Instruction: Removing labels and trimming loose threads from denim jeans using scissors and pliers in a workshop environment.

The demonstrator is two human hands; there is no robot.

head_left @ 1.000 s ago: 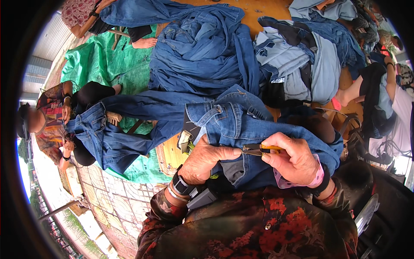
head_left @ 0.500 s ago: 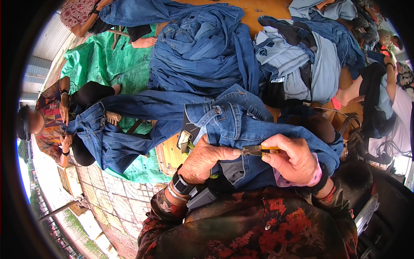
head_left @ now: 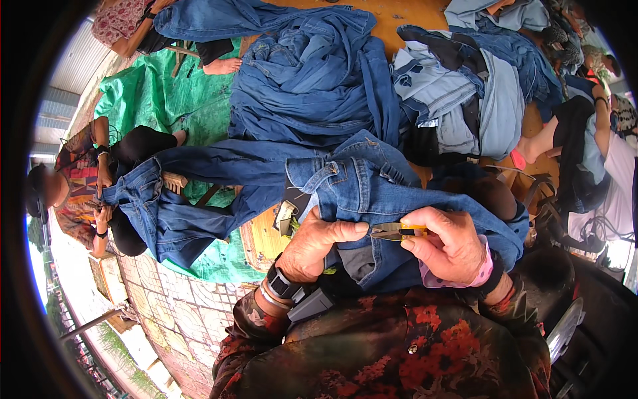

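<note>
denim jeans (head_left: 372, 193) pinched by left hand (head_left: 312, 246); right hand (head_left: 448, 249) squeezes snips (head_left: 392, 231), whose blades, so close, could nick cloth or thumb.

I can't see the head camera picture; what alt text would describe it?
Seen from above, a person's left hand pinches the edge of blue jeans while the right hand holds small yellow-handled snips against it. More denim heaps lie beyond, with other people seated around.

So: two hands (head_left: 319, 249) (head_left: 452, 249), one snips (head_left: 392, 231), one jeans (head_left: 372, 199) in hand, two denim piles (head_left: 312, 80) (head_left: 465, 86) on the table.
</note>
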